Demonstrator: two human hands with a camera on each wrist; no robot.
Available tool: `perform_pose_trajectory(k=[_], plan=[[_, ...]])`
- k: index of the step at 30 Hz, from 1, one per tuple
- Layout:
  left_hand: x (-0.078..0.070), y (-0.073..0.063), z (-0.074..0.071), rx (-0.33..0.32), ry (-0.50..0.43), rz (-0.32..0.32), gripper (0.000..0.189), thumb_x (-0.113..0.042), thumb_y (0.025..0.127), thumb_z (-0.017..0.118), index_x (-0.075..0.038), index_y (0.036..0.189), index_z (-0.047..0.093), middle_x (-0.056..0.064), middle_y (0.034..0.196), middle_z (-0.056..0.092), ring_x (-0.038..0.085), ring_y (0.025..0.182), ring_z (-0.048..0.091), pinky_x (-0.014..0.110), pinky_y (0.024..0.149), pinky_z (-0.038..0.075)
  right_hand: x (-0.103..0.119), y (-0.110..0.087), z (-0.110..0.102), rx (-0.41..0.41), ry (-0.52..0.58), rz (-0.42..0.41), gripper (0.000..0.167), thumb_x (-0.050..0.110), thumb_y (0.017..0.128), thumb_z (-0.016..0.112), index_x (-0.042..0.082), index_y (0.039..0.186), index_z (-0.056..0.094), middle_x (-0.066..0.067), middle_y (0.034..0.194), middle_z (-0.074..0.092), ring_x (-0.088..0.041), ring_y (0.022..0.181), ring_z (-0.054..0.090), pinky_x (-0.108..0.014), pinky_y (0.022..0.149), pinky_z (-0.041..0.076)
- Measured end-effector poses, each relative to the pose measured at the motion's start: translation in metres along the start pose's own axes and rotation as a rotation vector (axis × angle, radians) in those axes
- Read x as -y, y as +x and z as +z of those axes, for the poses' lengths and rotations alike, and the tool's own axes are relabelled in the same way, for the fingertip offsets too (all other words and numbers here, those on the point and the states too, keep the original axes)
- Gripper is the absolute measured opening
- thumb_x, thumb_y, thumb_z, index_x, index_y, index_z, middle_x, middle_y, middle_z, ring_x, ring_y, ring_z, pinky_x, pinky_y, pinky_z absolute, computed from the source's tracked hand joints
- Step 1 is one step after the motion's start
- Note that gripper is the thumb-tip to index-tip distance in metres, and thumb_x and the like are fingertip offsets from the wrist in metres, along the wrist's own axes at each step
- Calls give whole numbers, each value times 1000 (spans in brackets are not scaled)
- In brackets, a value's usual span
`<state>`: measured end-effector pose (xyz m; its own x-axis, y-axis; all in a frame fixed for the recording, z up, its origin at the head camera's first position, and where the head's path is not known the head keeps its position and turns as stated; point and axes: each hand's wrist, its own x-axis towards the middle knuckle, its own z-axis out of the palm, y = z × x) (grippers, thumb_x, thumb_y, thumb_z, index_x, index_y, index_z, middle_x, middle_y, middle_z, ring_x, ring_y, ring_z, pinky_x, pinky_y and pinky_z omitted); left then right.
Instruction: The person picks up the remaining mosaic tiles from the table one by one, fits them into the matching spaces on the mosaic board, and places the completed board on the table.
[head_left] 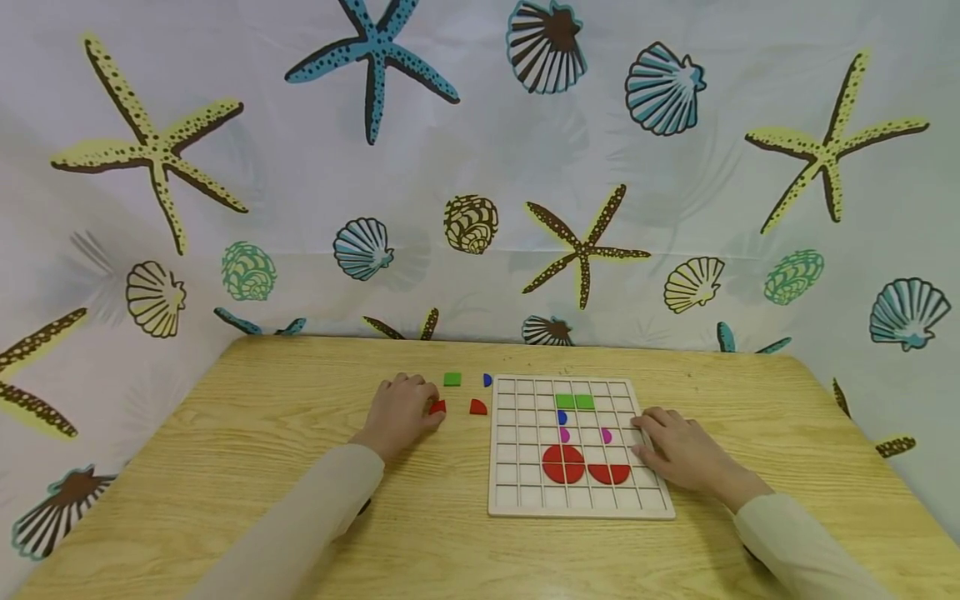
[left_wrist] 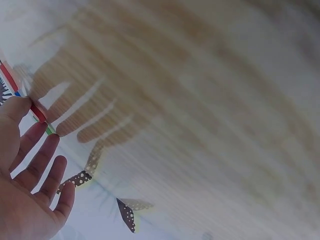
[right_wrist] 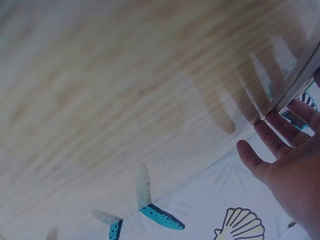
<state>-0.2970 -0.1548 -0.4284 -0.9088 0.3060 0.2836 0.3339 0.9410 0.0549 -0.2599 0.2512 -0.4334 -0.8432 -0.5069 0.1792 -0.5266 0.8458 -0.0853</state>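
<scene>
My left hand [head_left: 402, 410] pinches a red piece [head_left: 438, 407] between thumb and index finger, left of the board, low over the table. In the left wrist view that red piece [left_wrist: 38, 113] shows between the fingertips; its shape is partly hidden. My right hand [head_left: 681, 446] touches the right edge of a pale gridded board [head_left: 517, 498], its fingers loosely extended. On the board lie two green squares [head_left: 575, 402], a blue half-circle [head_left: 562, 417], two magenta half-circles [head_left: 607, 436], a full red circle [head_left: 563, 464] and a red half-circle shape [head_left: 609, 473].
Left of the board lie a loose red quarter-circle [head_left: 477, 407], a green square [head_left: 452, 379] and a blue half-circle [head_left: 487, 380]. The wooden table [head_left: 420, 533] ends at the back against a cloth [head_left: 450, 292] printed with starfish and shells.
</scene>
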Motion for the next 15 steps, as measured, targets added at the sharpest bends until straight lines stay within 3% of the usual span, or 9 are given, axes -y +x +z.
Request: perform_pose_trajectory(k=[15], plan=[[-1,3,-1,16,24,-5,25,-38,79,68,-13,86,66,3,89,63,25,85,56,45,76,44,-2,1,1,0,0,-9,38,29,91,53,6,121,54,-15,122,52,-34,111,51,-55,84,42]])
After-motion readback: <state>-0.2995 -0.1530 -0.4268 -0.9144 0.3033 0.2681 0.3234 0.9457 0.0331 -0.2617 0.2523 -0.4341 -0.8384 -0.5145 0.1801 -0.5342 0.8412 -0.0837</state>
